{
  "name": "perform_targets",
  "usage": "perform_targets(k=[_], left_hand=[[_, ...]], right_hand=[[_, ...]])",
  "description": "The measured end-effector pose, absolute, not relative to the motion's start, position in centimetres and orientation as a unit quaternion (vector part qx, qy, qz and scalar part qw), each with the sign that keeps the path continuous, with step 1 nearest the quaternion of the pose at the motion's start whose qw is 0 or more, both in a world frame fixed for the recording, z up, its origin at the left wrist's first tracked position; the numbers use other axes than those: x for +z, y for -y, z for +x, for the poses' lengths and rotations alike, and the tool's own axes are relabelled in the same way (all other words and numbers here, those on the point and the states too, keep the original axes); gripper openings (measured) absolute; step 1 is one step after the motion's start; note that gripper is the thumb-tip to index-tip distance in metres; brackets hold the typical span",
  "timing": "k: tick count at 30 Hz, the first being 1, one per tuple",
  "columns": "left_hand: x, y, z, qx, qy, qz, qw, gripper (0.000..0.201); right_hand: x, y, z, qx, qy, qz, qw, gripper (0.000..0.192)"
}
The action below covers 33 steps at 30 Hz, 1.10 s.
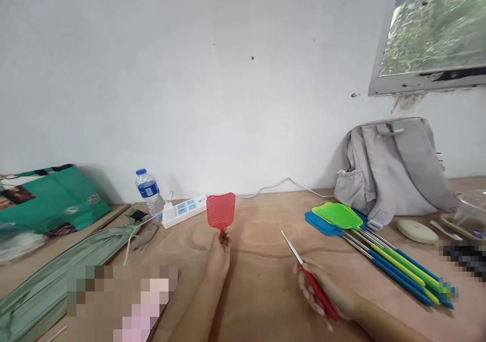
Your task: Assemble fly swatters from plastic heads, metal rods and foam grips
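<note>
My left hand [222,246] pinches a red fly swatter head [220,209] by its neck, holding the mesh upright above the table. In my right hand [322,289] lies a red handle [319,292] with a thin metal rod [290,246] pointing up and to the left. The rod and the swatter head are apart. To the right of my right hand rests a bundle of fly swatters, with a green swatter head [337,214] on top of a blue swatter head [322,224]. Their metal rods and blue, green and yellow handles [398,276] point toward the lower right.
A white power strip [185,210] and a water bottle [149,191] stand at the back left, near a green bag [56,200]. A grey backpack [398,170] leans on the wall at right, with a pale oval object [416,231] before it. A pale green cloth item [76,266] lies left.
</note>
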<state>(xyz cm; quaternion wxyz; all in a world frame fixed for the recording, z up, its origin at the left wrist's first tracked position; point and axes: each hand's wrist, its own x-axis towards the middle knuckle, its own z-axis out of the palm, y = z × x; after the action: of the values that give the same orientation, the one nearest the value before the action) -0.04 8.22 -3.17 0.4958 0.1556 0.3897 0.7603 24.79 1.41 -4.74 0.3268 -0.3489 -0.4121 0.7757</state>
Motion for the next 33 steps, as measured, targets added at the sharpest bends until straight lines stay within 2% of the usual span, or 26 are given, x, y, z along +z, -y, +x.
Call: perform_targets(k=[4, 10, 17, 33], left_hand=[[-3.1, -6.5, 4.4, 0.740, -0.323, 0.119, 0.578, 0.011], [-3.9, -4.5, 7.4, 0.686, -0.322, 0.117, 0.642, 0.001], [-3.8, -3.9, 7.4, 0.628, -0.301, 0.169, 0.697, 0.011], [-3.4, -4.6, 5.2, 0.522, -0.331, 0.378, 0.689, 0.018]], right_hand=[[-5.1, -0.9, 24.8, 0.751, 0.480, -0.333, 0.308, 0.021], [-4.9, -1.0, 24.7, 0.744, 0.535, -0.308, 0.256, 0.029], [-4.7, -1.0, 24.6, 0.744, 0.548, -0.300, 0.237, 0.032], [-4.8, -1.3, 25.5, 0.744, 0.530, -0.348, 0.210, 0.034]])
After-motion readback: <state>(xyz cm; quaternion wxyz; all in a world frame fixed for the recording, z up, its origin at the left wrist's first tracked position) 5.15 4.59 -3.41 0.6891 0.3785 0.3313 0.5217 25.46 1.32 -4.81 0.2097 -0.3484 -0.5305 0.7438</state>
